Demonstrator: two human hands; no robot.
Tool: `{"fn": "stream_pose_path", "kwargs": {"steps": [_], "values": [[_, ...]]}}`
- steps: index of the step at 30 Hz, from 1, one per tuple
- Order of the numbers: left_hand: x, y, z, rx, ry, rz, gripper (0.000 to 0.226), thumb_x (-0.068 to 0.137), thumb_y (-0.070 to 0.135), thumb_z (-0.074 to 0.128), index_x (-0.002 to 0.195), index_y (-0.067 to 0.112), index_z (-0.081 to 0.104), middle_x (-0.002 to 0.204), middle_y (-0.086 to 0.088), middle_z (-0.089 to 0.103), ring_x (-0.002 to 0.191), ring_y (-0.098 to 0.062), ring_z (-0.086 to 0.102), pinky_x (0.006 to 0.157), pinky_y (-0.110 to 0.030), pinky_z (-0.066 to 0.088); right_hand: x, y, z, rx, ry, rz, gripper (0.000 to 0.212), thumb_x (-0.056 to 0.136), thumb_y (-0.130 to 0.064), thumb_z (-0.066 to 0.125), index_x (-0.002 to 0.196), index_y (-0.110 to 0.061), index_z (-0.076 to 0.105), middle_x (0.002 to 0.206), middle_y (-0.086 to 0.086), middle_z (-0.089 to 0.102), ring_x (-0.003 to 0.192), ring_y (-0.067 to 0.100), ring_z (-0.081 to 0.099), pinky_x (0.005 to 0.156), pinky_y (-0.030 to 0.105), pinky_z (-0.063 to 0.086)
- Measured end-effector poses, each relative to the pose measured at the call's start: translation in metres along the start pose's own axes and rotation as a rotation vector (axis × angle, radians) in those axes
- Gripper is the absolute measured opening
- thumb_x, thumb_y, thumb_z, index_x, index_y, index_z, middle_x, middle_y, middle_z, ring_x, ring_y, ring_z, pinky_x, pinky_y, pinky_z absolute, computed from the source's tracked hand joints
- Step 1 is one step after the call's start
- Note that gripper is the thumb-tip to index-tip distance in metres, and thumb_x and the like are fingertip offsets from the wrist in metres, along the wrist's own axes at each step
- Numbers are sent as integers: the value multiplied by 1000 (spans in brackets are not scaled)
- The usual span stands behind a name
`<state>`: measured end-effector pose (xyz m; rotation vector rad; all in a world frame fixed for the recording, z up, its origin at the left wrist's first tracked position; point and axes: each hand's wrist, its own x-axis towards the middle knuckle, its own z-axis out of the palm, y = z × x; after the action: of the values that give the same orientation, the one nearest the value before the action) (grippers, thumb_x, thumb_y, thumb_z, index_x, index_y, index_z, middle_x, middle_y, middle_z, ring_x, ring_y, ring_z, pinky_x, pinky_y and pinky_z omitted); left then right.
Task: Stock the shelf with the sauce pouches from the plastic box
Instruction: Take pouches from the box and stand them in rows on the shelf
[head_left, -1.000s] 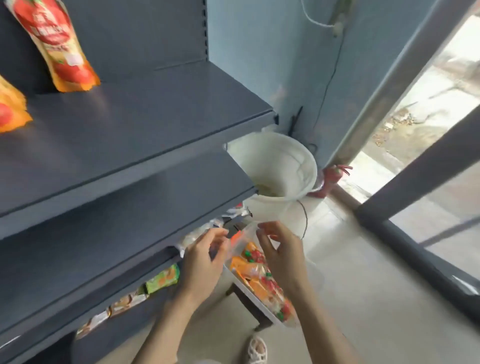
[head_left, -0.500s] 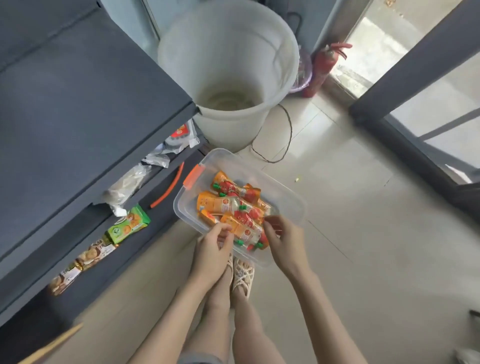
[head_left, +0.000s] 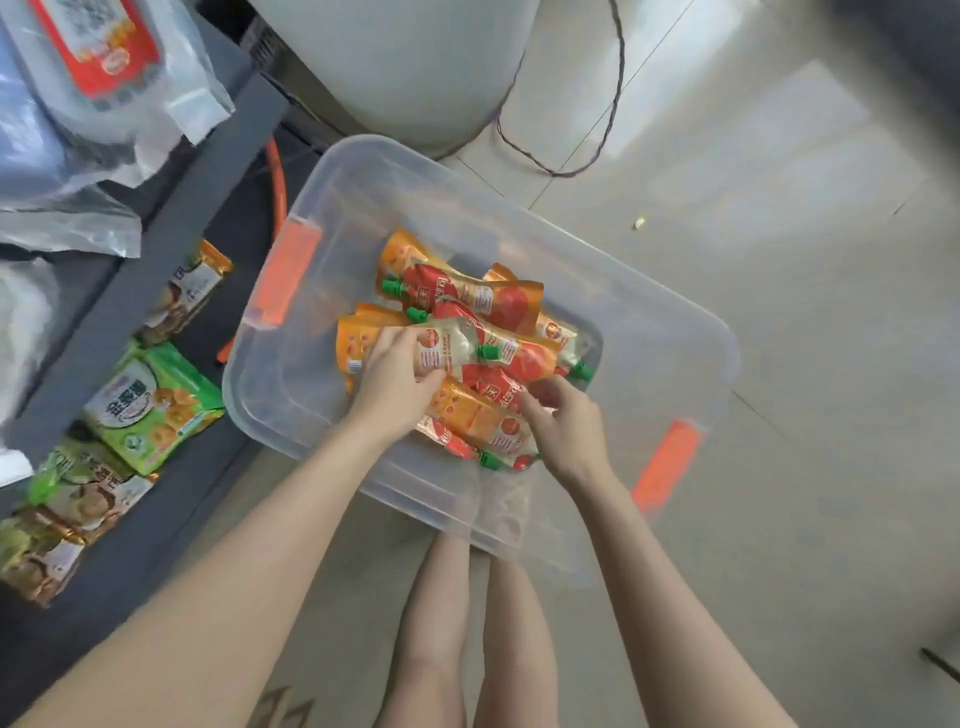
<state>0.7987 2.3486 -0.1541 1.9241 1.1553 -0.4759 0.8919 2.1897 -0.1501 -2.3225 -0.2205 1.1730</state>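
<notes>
This is a small shop. On the left stands dark grey metal shelving (head_left: 171, 218) of the kind shops use, with green and brown snack packets (head_left: 156, 405) laid side by side along its bottom level and bagged goods (head_left: 104, 67) above. A clear plastic box (head_left: 649, 312) of identical sauce pouches (head_left: 467, 296) sits on the tiled floor (head_left: 779, 467) beside it.

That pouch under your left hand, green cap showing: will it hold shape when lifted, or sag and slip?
Probably floppy: the sauce pouch lies creased over the pile where the left hand grips it. Likely slippery, since its film looks glossy. Its green cap looks like the only stiff part, so that end may droop.
</notes>
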Motion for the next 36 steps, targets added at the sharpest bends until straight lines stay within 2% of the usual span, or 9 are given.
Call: {"fn": "stream_pose_path", "kwargs": {"steps": [7,11,18,20,23,27,30,33,36], "values": [[59,-28,17,333,-66,54,71,80,39,69,137,15,34,137,-13,36,131,-33,29,112,-46,18,49,28,33,-87,-14,78,36,85,-39,61,110,-14,63,111,8,63,103,28,57,89,43,47],[69,-33,16,409,18,98,67,72,45,74,120,9,44,124,-16,47,119,-34,42,98,-43,31,62,32,39,-188,-16,71,30,80,-41,67,97,-16,64,104,7,64,95,29,58,84,47,48],[72,-33,2,526,25,206,43,79,58,57,80,15,57,93,-9,54,103,-30,46,75,-36,19,59,30,33,-38,-17,79,18,78,-31,73,67,-20,64,68,-11,59,74,18,59,72,44,52],[70,-28,-9,455,49,246,44,81,57,54,72,14,55,80,-4,47,95,-29,47,70,-33,14,53,26,26,69,-11,100,24,79,-28,73,63,-20,57,68,-5,60,73,21,59,71,44,52],[63,-15,-26,290,81,302,43,87,50,52,99,10,65,78,-3,43,91,-31,47,75,-35,24,39,12,8,214,6,29,21,82,-21,70,69,-11,57,80,12,69,78,32,64,71,44,53],[28,15,-50,28,108,262,48,89,51,48,95,5,62,60,-6,48,63,-28,48,60,-33,32,12,-23,-22,387,49,-133,20,86,-16,66,69,-21,57,73,2,63,68,12,59,67,34,50],[-20,33,-70,-176,145,200,35,90,52,45,82,20,59,64,2,62,63,-14,59,59,-26,41,-15,-56,-47,493,88,-214,16,89,-14,62,74,-16,60,68,-3,60,65,4,51,62,22,44],[-80,53,-91,-415,195,117,24,93,45,46,86,26,59,66,17,64,64,8,60,57,-8,40,-54,-88,-68,566,28,-240,17,92,-18,58,87,-2,61,79,7,64,74,12,56,69,32,47],[-149,65,-116,-764,159,68,15,95,25,50,106,20,60,93,10,69,84,-1,66,72,-17,51,-105,-121,-84,592,-47,-254,13,94,-22,55,90,-11,60,81,2,69,72,9,62,66,25,52]]}}
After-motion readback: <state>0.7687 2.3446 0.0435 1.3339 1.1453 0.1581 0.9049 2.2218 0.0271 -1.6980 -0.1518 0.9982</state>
